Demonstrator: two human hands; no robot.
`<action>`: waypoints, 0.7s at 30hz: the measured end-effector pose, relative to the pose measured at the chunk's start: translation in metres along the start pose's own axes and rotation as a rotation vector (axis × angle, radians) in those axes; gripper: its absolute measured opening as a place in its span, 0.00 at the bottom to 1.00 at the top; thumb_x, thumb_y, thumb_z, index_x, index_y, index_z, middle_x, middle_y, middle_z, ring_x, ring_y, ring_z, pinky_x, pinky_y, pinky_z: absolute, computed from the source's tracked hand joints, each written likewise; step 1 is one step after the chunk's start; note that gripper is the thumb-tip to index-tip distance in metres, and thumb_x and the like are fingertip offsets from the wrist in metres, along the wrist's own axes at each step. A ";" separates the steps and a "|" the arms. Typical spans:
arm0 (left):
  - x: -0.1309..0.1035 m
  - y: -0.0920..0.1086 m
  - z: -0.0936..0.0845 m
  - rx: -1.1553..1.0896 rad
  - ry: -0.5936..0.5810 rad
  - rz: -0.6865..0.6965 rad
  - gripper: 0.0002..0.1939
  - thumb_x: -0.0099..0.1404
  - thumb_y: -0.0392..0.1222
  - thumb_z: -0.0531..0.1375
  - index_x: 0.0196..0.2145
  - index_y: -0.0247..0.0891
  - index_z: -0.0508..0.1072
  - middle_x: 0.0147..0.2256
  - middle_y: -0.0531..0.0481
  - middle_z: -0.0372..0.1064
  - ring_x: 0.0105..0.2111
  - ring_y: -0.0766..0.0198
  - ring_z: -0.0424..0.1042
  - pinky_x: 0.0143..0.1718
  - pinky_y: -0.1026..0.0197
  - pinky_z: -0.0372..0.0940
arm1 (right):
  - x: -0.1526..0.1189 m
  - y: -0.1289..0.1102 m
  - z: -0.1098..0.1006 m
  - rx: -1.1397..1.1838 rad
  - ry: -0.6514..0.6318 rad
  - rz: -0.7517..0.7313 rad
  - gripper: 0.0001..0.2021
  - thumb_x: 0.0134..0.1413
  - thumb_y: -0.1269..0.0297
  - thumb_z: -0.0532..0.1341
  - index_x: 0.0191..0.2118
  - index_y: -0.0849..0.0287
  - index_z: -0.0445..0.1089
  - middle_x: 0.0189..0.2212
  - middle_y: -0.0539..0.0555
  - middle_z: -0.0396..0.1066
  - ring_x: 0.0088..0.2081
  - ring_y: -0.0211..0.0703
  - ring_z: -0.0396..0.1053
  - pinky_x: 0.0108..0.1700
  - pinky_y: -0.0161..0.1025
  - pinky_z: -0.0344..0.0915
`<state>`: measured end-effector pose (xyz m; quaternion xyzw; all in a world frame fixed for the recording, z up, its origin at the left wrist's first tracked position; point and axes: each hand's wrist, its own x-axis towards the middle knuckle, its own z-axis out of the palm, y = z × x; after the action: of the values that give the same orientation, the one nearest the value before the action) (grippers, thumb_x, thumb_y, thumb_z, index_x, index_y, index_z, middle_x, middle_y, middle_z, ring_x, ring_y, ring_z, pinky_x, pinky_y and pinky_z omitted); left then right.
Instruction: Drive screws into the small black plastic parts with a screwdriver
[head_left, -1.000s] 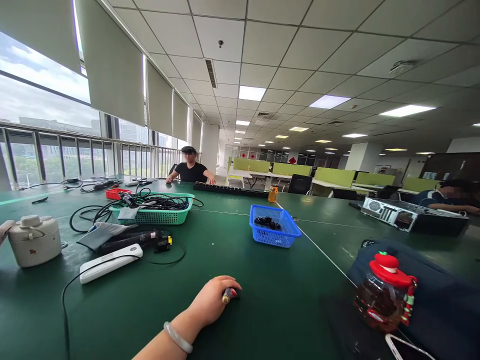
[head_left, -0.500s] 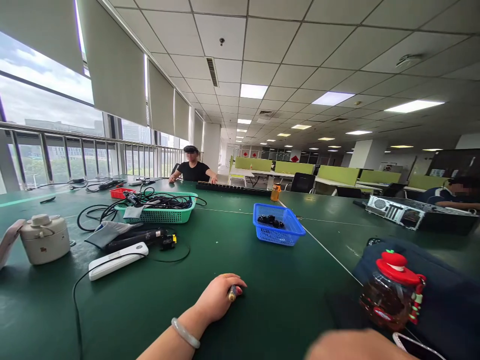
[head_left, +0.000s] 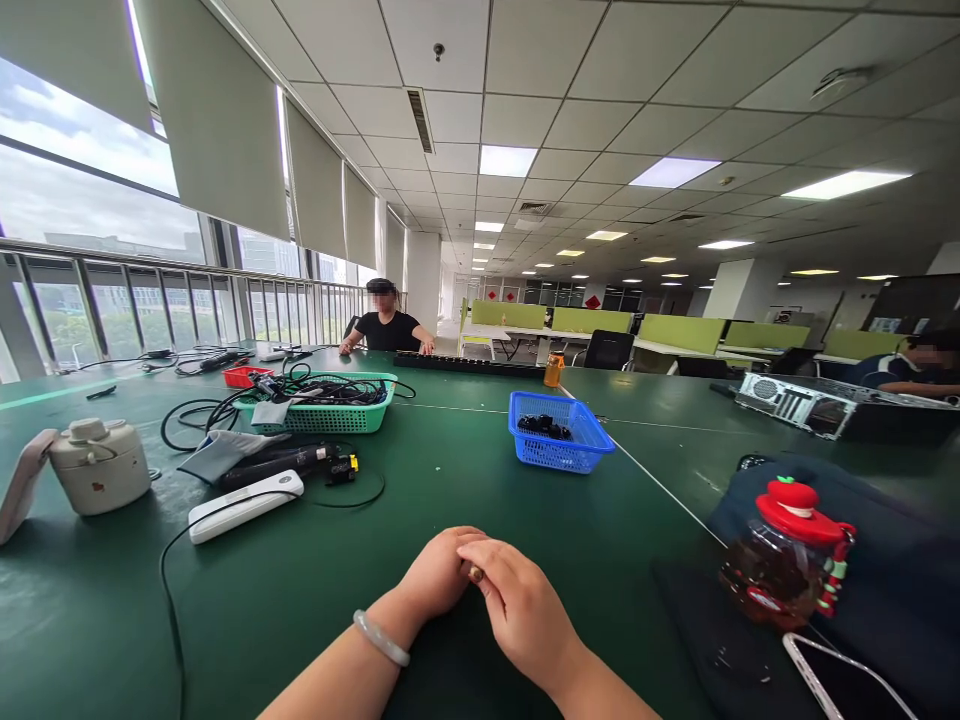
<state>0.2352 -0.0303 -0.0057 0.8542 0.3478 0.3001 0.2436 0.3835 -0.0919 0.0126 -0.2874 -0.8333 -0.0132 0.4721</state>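
Observation:
Both hands meet over the green table, near the front. My left hand, with a pale bangle on its wrist, is closed around a small pen-like object, whose brownish end shows. My right hand lies against it, its fingers over the left fingertips and its thumb beside the object's end. What the right fingers grip is hidden. Beyond the hands stands a blue basket with small black items in it.
Left: a green basket of black cables, a white power bank-like bar, a beige pot. Right: a red-lidded jar, a phone, a computer case. A person sits across the table.
My right hand has come in from the lower right and now touches my left hand, which still holds the small object. The view has tilted slightly downward.

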 end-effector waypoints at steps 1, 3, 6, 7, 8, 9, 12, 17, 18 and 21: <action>-0.001 -0.001 0.001 -0.001 0.015 -0.012 0.15 0.61 0.34 0.54 0.43 0.41 0.76 0.44 0.50 0.75 0.47 0.59 0.70 0.54 0.57 0.62 | 0.000 0.002 -0.001 0.022 0.026 0.014 0.20 0.57 0.79 0.50 0.51 0.55 0.66 0.40 0.54 0.74 0.42 0.43 0.73 0.45 0.43 0.73; -0.002 -0.001 0.001 0.014 0.037 -0.047 0.17 0.60 0.34 0.55 0.47 0.42 0.74 0.47 0.49 0.73 0.48 0.59 0.70 0.53 0.57 0.62 | 0.000 0.005 -0.002 0.044 0.081 0.030 0.19 0.58 0.78 0.50 0.52 0.54 0.65 0.40 0.54 0.74 0.41 0.42 0.73 0.44 0.41 0.73; -0.004 -0.001 0.000 0.017 0.063 -0.136 0.23 0.57 0.36 0.59 0.52 0.42 0.70 0.49 0.49 0.72 0.49 0.57 0.69 0.54 0.56 0.60 | 0.000 0.008 -0.004 0.035 0.157 0.077 0.18 0.60 0.77 0.50 0.53 0.53 0.63 0.40 0.54 0.73 0.40 0.41 0.73 0.43 0.39 0.74; -0.004 -0.001 -0.001 0.010 0.065 -0.160 0.24 0.56 0.36 0.60 0.53 0.42 0.69 0.49 0.49 0.72 0.48 0.57 0.70 0.54 0.56 0.60 | 0.000 0.009 -0.004 0.035 0.171 0.095 0.18 0.61 0.77 0.50 0.53 0.53 0.63 0.39 0.54 0.73 0.39 0.41 0.73 0.42 0.38 0.74; -0.004 -0.001 -0.002 0.001 0.067 -0.182 0.25 0.56 0.36 0.61 0.53 0.42 0.69 0.48 0.49 0.72 0.48 0.57 0.70 0.54 0.56 0.60 | -0.001 0.010 -0.005 0.038 0.180 0.109 0.18 0.61 0.76 0.50 0.53 0.53 0.63 0.39 0.54 0.73 0.39 0.40 0.73 0.42 0.38 0.74; -0.003 0.000 -0.003 -0.006 0.069 -0.201 0.26 0.55 0.35 0.61 0.53 0.42 0.69 0.47 0.49 0.73 0.47 0.57 0.70 0.53 0.56 0.61 | -0.002 0.011 -0.005 0.044 0.185 0.119 0.18 0.61 0.76 0.50 0.53 0.53 0.62 0.38 0.54 0.73 0.38 0.40 0.73 0.42 0.38 0.74; -0.002 -0.001 -0.004 -0.033 0.058 -0.241 0.25 0.53 0.34 0.62 0.51 0.41 0.71 0.46 0.49 0.74 0.46 0.57 0.71 0.52 0.57 0.62 | -0.005 0.014 -0.005 0.061 0.197 0.135 0.17 0.61 0.76 0.50 0.52 0.53 0.62 0.38 0.53 0.73 0.38 0.40 0.74 0.42 0.37 0.74; -0.002 -0.005 -0.003 -0.047 0.046 -0.258 0.28 0.51 0.34 0.63 0.52 0.41 0.71 0.47 0.48 0.73 0.47 0.57 0.71 0.52 0.58 0.61 | -0.009 0.021 -0.005 0.070 0.236 0.171 0.15 0.62 0.74 0.50 0.51 0.54 0.63 0.38 0.54 0.73 0.39 0.41 0.74 0.42 0.38 0.73; -0.002 -0.005 -0.003 -0.037 0.046 -0.264 0.28 0.51 0.34 0.63 0.52 0.41 0.70 0.47 0.48 0.73 0.47 0.57 0.70 0.53 0.58 0.61 | -0.009 0.023 -0.005 0.070 0.248 0.187 0.14 0.62 0.74 0.50 0.50 0.55 0.63 0.38 0.54 0.73 0.39 0.41 0.74 0.42 0.38 0.73; -0.001 -0.003 -0.004 -0.019 0.042 -0.280 0.28 0.51 0.33 0.63 0.52 0.40 0.70 0.47 0.48 0.73 0.48 0.57 0.70 0.53 0.58 0.60 | -0.009 0.028 -0.006 0.068 0.287 0.242 0.13 0.62 0.73 0.49 0.50 0.56 0.62 0.36 0.55 0.74 0.38 0.41 0.74 0.41 0.39 0.73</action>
<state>0.2302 -0.0284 -0.0055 0.7885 0.4658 0.2842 0.2839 0.4056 -0.0747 0.0016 -0.3649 -0.7165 0.0309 0.5938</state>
